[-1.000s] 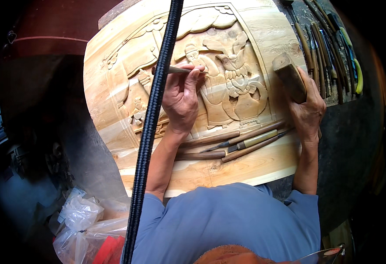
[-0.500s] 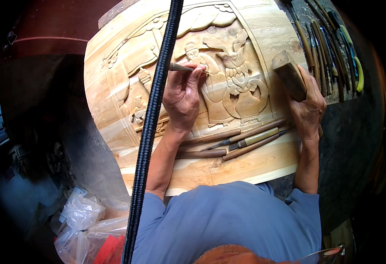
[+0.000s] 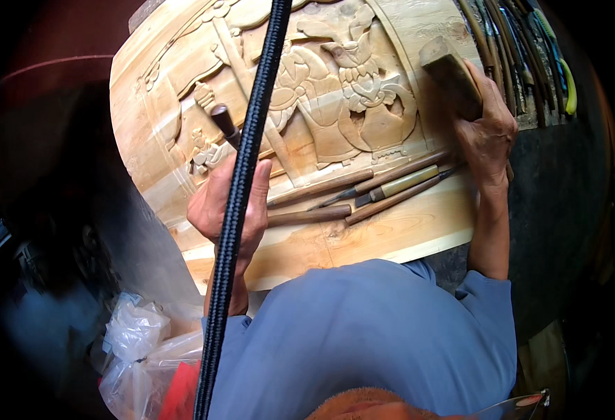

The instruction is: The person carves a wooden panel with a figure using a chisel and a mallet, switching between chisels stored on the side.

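Note:
A carved wooden panel (image 3: 307, 133) with figures in relief lies before me. My left hand (image 3: 209, 204) is closed around a carving chisel (image 3: 222, 117) over the panel's lower left; its dark handle end points up and away. The blade is hidden, and a black braided cord crosses in front of the hand. At the panel's right side, my right hand (image 3: 491, 136) grips a worn block-shaped wooden mallet (image 3: 453, 78). Between my hands, several chisels with wooden handles (image 3: 402, 185) rest on the panel's near part, below the carving.
Beyond my right hand, many long-handled carving tools (image 3: 510, 56) lie in a row, one with a yellow-green handle (image 3: 570, 94). The black braided cord (image 3: 245, 175) runs from top to bottom. Clear plastic bags (image 3: 139, 336) and something red (image 3: 181, 392) are at lower left.
My left hand has drawn back from the carved figure toward the near left, turning the chisel handle-end up. The right hand still holds the mallet. The view has shifted slightly.

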The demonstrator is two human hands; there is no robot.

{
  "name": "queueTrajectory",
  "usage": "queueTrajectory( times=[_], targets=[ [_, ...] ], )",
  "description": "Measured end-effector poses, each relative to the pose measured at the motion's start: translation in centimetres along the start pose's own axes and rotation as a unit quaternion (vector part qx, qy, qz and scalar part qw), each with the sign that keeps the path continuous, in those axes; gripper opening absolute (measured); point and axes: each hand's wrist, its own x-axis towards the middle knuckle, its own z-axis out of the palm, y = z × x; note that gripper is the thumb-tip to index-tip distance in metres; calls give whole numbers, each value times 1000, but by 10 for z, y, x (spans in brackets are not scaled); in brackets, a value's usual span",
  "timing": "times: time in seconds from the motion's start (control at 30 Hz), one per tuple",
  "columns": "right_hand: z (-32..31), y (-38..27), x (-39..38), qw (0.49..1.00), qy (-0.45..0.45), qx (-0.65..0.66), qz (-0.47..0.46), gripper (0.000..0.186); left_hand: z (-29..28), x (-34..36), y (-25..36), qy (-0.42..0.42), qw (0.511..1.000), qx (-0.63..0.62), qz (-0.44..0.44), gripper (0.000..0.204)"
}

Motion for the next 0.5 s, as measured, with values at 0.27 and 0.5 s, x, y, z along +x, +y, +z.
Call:
queueTrajectory(
  times=[0.27,0.5],
  targets=[
    [-54,7,3,977,172,-117,44,58,-34,-56,3,-81,972,177,130,27],
    [-84,8,5,966,225,-93,88,56,-28,-110,1,-232,947,145,167,24]
  ],
)
